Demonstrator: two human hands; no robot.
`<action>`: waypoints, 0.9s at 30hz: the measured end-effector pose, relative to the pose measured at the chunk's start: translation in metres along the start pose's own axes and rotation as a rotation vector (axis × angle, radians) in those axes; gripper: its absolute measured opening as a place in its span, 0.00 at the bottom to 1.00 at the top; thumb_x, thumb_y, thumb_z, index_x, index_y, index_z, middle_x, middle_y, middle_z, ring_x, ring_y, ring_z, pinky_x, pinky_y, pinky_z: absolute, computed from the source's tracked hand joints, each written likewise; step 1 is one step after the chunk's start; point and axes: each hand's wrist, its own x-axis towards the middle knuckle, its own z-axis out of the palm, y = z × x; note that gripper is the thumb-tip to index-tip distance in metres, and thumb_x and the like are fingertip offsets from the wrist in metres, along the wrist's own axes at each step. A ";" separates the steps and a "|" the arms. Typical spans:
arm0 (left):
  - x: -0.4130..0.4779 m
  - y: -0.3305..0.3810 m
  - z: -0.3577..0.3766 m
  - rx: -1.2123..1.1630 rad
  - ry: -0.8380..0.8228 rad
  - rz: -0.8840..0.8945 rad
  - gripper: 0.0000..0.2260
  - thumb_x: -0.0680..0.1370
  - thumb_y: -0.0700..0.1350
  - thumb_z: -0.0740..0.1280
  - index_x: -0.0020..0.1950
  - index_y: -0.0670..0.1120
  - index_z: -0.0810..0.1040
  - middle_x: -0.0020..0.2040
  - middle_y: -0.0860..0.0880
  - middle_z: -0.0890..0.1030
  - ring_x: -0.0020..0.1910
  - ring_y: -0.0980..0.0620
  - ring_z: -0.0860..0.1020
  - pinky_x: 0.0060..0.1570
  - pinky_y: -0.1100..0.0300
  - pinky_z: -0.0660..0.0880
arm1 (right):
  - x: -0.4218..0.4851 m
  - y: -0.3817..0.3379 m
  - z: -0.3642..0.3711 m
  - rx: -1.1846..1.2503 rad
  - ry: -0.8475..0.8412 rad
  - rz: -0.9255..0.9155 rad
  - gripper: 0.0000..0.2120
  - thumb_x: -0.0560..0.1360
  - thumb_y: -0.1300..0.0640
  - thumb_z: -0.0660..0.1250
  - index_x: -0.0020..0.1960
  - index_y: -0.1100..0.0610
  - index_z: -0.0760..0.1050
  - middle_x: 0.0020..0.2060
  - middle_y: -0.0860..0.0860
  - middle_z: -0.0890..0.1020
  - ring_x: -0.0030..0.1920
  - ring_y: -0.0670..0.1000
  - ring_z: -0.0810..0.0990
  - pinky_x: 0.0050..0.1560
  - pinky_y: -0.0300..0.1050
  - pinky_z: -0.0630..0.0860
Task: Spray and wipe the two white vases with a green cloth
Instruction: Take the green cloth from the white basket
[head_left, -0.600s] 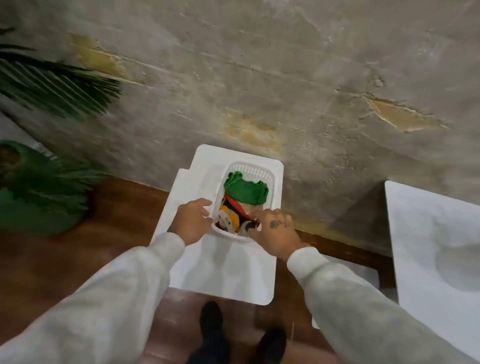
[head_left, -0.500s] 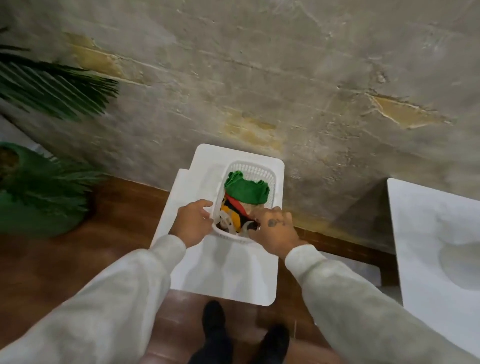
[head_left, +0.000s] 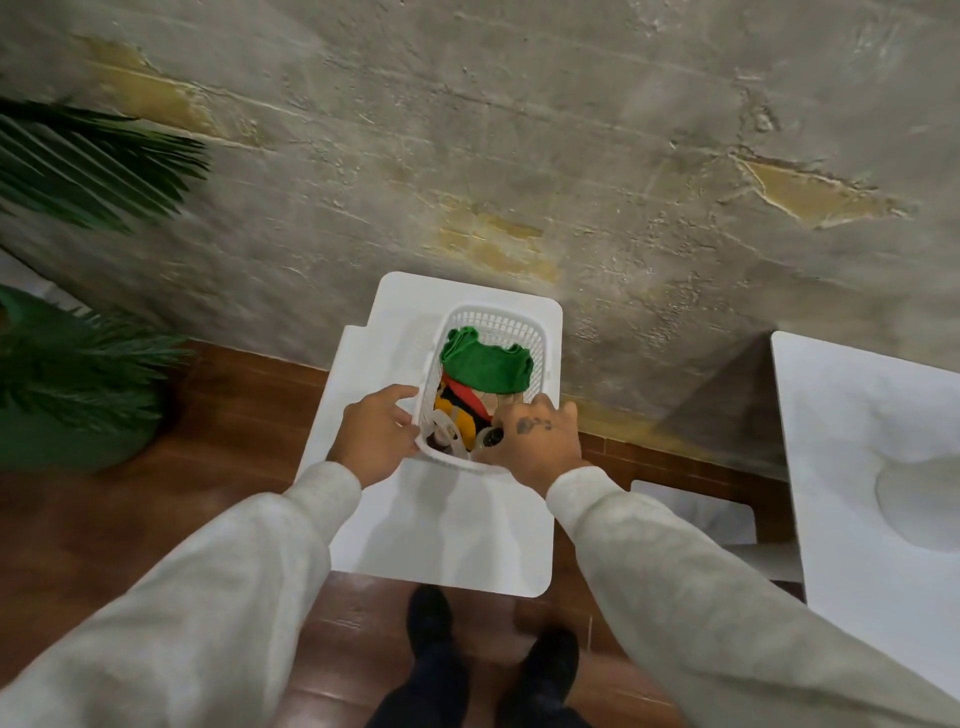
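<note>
The left hand (head_left: 379, 434) curls round the near left rim of a white basket (head_left: 498, 314), thumb lying along the top edge. The right hand (head_left: 535, 441) lies over the near right corner with its fingers bent down across the rim; it appears to grip the rim too, though its fingertips are hidden behind the hand. Inside the basket the green cloth (head_left: 485, 366) lies bunched at the far end, untouched, on top of a jumble of yellow, red and black items (head_left: 457, 410) and some pale plastic pieces at the near end that are too blurred to name. The basket sits on a small white table (head_left: 452, 535) against a rough grey wall (head_left: 519, 156), with a green plant (head_left: 78, 364) to the left and another white surface (head_left: 857, 415) to the right. No vase shows clearly. By my reading this is the very start: supplies are being fetched, nothing sprayed or wiped. Next, one hand has to let go and lift out the cloth, and a spray bottle must be found.
</note>
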 end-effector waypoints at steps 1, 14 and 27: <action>0.000 0.001 0.000 0.009 0.001 0.008 0.22 0.75 0.35 0.70 0.67 0.50 0.74 0.51 0.44 0.80 0.45 0.44 0.82 0.47 0.51 0.82 | 0.001 -0.001 -0.001 -0.008 0.003 0.000 0.23 0.70 0.32 0.66 0.55 0.48 0.77 0.50 0.51 0.80 0.57 0.55 0.73 0.57 0.54 0.64; -0.003 0.031 -0.012 0.279 0.136 0.313 0.13 0.75 0.41 0.71 0.59 0.48 0.80 0.54 0.49 0.81 0.43 0.56 0.79 0.42 0.71 0.70 | -0.013 0.005 -0.043 0.402 0.125 0.082 0.14 0.67 0.49 0.73 0.46 0.58 0.78 0.42 0.52 0.79 0.41 0.55 0.79 0.38 0.45 0.77; -0.030 0.141 0.097 0.215 -0.133 0.619 0.08 0.74 0.43 0.71 0.53 0.50 0.82 0.48 0.54 0.83 0.44 0.60 0.80 0.48 0.65 0.75 | -0.120 0.154 -0.096 0.775 0.493 0.378 0.12 0.64 0.46 0.77 0.42 0.52 0.82 0.36 0.48 0.83 0.38 0.46 0.82 0.34 0.42 0.81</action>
